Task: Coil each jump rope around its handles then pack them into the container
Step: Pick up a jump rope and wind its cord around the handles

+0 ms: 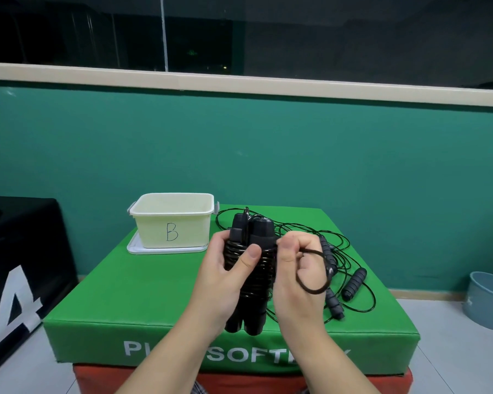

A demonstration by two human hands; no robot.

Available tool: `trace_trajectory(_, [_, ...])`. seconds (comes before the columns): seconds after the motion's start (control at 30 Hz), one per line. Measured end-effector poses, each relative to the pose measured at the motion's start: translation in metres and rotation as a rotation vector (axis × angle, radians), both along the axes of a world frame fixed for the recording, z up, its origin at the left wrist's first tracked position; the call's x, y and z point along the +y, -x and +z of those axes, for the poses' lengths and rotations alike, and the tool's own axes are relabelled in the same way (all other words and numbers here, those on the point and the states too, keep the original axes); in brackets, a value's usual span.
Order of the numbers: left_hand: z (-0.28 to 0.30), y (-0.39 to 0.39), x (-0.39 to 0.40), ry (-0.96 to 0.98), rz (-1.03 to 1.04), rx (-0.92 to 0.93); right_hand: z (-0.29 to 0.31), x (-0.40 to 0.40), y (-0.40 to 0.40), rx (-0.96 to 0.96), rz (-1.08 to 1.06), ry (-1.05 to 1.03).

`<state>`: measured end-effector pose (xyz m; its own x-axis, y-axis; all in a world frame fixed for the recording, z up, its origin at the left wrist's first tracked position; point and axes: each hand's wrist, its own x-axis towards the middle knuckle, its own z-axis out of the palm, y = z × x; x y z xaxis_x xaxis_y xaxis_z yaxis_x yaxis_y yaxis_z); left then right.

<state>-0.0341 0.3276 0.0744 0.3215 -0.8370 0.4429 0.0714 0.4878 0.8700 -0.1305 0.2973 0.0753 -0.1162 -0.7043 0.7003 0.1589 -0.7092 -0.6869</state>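
You have a single view, from the camera worn on your head, looking forward and down. It sits close over your left hand point(225, 275) and right hand point(295, 275), which fill the lower centre with both forearms running in from the bottom edge. Just beyond them lies the green padded block point(120, 302), seen from above at a slant, with the cream container point(172, 223) at its far left. Farther off the view faces a teal wall point(268, 149) and a dark window point(339, 32), whose sill bends with the wide lens
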Motion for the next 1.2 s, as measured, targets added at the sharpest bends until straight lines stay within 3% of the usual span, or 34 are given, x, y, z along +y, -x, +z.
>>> trace_trajectory(0.2, [0.001, -0.019, 0.001, -0.042, 0.063, 0.033, 0.005, -0.003, 0.008, 0.103, 0.056, -0.148])
trace_trajectory(0.47, [-0.013, -0.027, -0.01, -0.128, 0.101, -0.113, 0.004, 0.001, 0.0, 0.353, 0.035, 0.029])
trace_trajectory(0.67, [-0.035, -0.03, -0.021, -0.213, 0.193, -0.155, -0.006, -0.01, -0.011, 0.548, 0.148, -0.116])
trace_trajectory(0.9, [-0.077, -0.044, -0.036, -0.331, 0.258, -0.247, -0.035, -0.043, -0.019, 0.916, -0.07, -0.027])
trace_trajectory(1.03, [-0.099, -0.064, -0.051, -0.429, 0.349, -0.319, -0.067, -0.065, -0.037, 0.936, 0.003, -0.013])
trace_trajectory(1.2, [-0.131, -0.086, -0.074, -0.568, 0.426, -0.461, -0.109, -0.085, -0.064, 0.901, 0.201, -0.267])
